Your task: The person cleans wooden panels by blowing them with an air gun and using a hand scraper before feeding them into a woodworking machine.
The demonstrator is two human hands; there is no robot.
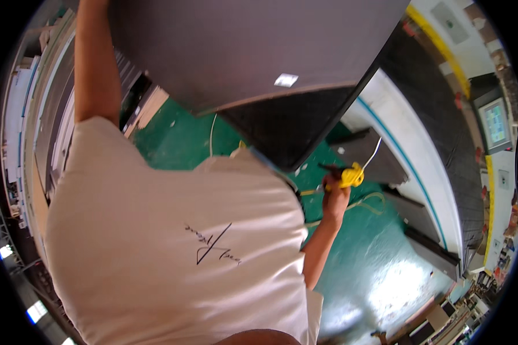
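Observation:
My right hand (335, 194) is closed round a yellow air blow gun (351, 176) with a thin pale nozzle pointing up and away to the right. A pale yellow hose (369, 201) loops just behind this hand. My left arm (96, 63) reaches up past the top edge, so its hand is out of sight. Filling the top middle is a large grey-brown board (247, 46) with a small white label (286, 80) near its lower edge. Below that edge shows a black surface (296, 118) that narrows to a corner near my body.
Along the right runs a dark conveyor belt (437, 115) with a white, blue-striped side (423, 155). Dark boards (380, 158) stand against it on the green floor (357, 253). Beyond the belt is a control screen (494, 123). Stacked boards (49, 121) line the left.

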